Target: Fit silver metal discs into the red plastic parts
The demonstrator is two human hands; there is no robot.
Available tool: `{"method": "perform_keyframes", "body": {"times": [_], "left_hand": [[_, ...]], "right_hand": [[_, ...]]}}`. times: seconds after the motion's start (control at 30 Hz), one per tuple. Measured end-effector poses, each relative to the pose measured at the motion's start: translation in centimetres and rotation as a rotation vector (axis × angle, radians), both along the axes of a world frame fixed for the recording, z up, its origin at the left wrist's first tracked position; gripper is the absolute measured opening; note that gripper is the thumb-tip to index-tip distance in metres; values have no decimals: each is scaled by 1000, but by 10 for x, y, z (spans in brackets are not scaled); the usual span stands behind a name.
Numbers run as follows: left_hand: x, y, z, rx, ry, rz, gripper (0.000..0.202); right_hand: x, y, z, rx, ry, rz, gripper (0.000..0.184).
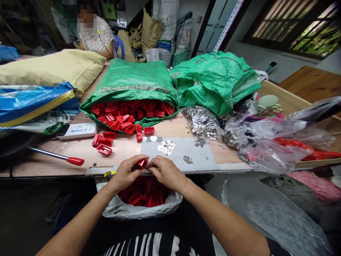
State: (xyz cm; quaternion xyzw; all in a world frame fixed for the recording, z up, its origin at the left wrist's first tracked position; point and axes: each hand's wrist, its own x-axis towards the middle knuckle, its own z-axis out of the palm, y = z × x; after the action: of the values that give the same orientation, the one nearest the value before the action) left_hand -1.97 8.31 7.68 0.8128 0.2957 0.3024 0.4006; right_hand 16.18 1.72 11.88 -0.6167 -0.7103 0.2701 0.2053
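Observation:
Between thumb and fingers, my left hand [127, 175] grips a small red plastic housing [142, 163] at the table's front edge. My right hand [168, 171] is pinched close against the housing's right side; whatever its fingertips hold is too small and hidden to name. Below both hands, a white sack [138, 212] on my lap holds many red housings [145, 193]. On the grey mat [181, 144] just beyond lie a pile of shiny flat metal pieces [166, 147] and a smaller cluster of darker metal pieces [188, 159]. Loose red housings [104, 149] sit left of the mat.
A green woven sack [133, 80] spills red housings onto the table. Another green sack [213, 80] and a plastic bag of metal pieces [201, 122] stand right of it. At left are a red-tipped lever [75, 161] and a white box [80, 130]. Across the table sits a person [97, 37].

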Motion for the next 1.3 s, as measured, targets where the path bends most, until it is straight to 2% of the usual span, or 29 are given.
{"method": "perform_keyframes", "body": {"times": [0.23,0.37,0.47,0.57,0.63,0.7,0.8,0.87,0.97,1.1,1.3], "left_hand": [[2,3,-1,-46,-6,-2,47],[5,1,-2,-107,-21,44,44],[6,-8,1,-157,-81,115,36],[5,-23,10,-355,-251,175,29],[4,-34,20,-572,-435,199,30],[3,-43,30,-811,-617,185,29],[3,-51,41,-1126,-786,109,17],[4,-54,43,-1257,-854,77,9],[5,-59,43,-1360,-947,89,3],[7,-63,44,-1455,-979,146,13],[10,-65,45,-1504,-1005,203,16]], "right_hand": [[-9,8,7,-22,-155,-2,15],[-12,-1,-1,34,-175,-22,15],[-10,-13,-7,93,-104,-33,18],[-4,-26,-8,197,107,-80,17],[0,-34,-5,220,272,-117,14],[1,-41,-1,172,399,-112,17],[-3,-48,6,97,452,-9,33],[-7,-50,10,99,419,48,44],[-12,-49,14,134,371,56,43],[-12,-47,18,146,348,40,39],[-10,-44,17,195,353,30,35]]}}
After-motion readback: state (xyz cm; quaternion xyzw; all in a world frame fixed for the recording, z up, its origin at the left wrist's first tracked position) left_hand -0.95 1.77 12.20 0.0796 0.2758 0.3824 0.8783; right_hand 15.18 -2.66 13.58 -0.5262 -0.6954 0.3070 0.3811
